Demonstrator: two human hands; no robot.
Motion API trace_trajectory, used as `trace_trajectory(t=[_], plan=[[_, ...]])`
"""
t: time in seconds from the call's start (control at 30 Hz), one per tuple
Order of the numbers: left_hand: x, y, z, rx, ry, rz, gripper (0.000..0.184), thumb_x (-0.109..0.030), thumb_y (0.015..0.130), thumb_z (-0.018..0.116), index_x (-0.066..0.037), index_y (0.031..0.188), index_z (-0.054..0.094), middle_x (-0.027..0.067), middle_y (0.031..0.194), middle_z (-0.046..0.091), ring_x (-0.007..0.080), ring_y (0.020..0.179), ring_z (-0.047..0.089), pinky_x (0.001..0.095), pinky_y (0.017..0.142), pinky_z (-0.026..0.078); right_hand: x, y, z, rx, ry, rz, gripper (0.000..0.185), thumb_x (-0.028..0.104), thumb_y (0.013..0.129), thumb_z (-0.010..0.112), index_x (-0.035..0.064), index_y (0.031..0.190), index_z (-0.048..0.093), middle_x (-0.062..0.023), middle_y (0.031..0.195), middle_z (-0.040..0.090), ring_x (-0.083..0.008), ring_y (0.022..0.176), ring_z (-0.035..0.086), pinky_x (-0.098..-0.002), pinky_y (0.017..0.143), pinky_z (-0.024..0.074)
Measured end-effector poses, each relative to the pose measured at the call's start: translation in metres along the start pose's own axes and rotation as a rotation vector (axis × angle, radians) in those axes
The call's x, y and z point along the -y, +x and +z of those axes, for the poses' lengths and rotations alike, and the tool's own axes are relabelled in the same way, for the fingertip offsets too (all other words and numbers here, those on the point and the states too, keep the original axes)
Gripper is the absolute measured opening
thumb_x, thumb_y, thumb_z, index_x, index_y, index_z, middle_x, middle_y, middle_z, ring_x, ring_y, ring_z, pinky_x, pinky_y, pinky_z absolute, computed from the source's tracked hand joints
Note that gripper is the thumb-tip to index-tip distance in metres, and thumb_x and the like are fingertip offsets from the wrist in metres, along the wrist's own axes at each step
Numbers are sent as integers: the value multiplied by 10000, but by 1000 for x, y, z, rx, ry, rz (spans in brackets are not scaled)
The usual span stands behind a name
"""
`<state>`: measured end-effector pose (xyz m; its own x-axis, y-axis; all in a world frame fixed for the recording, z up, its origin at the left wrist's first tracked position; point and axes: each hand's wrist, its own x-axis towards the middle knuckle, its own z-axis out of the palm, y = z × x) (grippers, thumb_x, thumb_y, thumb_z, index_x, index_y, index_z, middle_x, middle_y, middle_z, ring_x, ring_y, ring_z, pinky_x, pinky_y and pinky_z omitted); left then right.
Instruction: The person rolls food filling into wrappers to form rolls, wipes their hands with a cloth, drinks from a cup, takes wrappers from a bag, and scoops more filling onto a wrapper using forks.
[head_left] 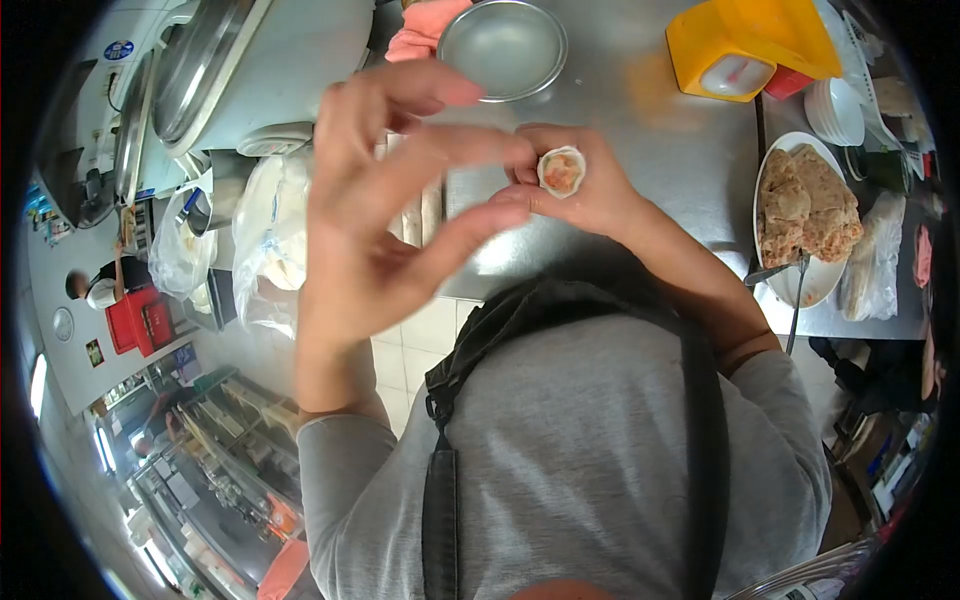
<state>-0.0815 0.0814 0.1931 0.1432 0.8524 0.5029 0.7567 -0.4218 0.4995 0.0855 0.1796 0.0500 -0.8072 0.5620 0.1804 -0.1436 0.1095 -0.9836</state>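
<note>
Head view: both of my hands are above the steel table [690, 165].
Filled wrapper [562, 173]: it sits within my right hand [606, 185], with orange-flecked filling facing up to me.
Right fingers: they are curled closely around this wrapper.
Left hand [362, 195]: it holds nothing; thumb and forefinger stand apart, just beside the right hand.
Right side: meat mixture [808, 205] lies heaped on the white plate [822, 284].
</note>
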Motion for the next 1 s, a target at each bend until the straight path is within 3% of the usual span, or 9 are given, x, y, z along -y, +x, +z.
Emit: trace_trajectory(t=[0.1, 0.17, 0.37, 0.5, 0.57, 0.67, 0.8, 1.0], plan=[[-19, -2, 5, 97, 199, 23, 390, -303, 635, 890, -145, 975, 787, 101, 1225, 638, 272, 1105, 540, 379, 899, 434, 11, -3, 12, -94, 138, -50, 387, 306, 769, 922, 49, 787, 633, -11, 697, 635, -104, 684, 552, -298, 645, 473], [-20, -1, 10, 111, 258, 56, 375, -293, 643, 886, -152, 976, 787, 91, 1225, 639, 280, 1109, 538, 384, 897, 439, 21, -4, 14, -75, 284, -39, 235, 92, 811, 835, 38, 823, 606, 1, 795, 611, -83, 749, 536, -268, 644, 436], [-13, -6, 28, 77, 364, 140, 309, -231, 665, 871, -160, 952, 781, 69, 1203, 652, 294, 1101, 542, 413, 906, 450, 16, -1, 15, -111, 0, -271, 199, 100, 815, 789, 34, 827, 602, 32, 785, 591, -77, 725, 515, -260, 637, 429], [-12, -8, 29, 76, 374, 171, 257, -191, 668, 863, -149, 906, 777, 62, 1175, 671, 286, 1092, 548, 412, 901, 446, 17, -1, 19, -157, 2, -177, 238, 116, 802, 829, 36, 831, 607, 42, 776, 592, -69, 728, 508, -264, 630, 429], [-21, -6, 25, 26, 343, 109, 241, -182, 670, 858, -158, 898, 785, 57, 1168, 675, 278, 1090, 549, 406, 909, 436, 20, 1, 20, -201, 9, -159, 244, 134, 769, 846, 22, 876, 658, -46, 688, 554, -106, 675, 487, -294, 631, 457], [-31, -13, 18, -16, 332, 51, 233, -171, 680, 849, -180, 909, 804, 52, 1167, 675, 264, 1092, 545, 394, 929, 411, 20, 3, 20, -187, 89, -98, 242, 137, 777, 844, 21, 862, 650, -34, 669, 519, -96, 668, 450, -281, 609, 438], [-25, -27, 28, -12, 396, 89, 282, -161, 705, 828, -208, 984, 826, 54, 1191, 659, 258, 1101, 528, 387, 957, 380, 17, 2, 21, -177, 174, -125, 236, 130, 784, 839, 18, 853, 643, -38, 659, 507, -90, 658, 448, -276, 599, 433], [-21, -34, 42, -64, 484, 33, 255, -162, 746, 818, -211, 996, 822, 54, 1184, 652, 268, 1099, 511, 374, 965, 370, 19, 1, 22, -206, 35, -200, 213, 108, 791, 831, 18, 874, 657, -47, 672, 558, -93, 665, 467, -273, 615, 447]])
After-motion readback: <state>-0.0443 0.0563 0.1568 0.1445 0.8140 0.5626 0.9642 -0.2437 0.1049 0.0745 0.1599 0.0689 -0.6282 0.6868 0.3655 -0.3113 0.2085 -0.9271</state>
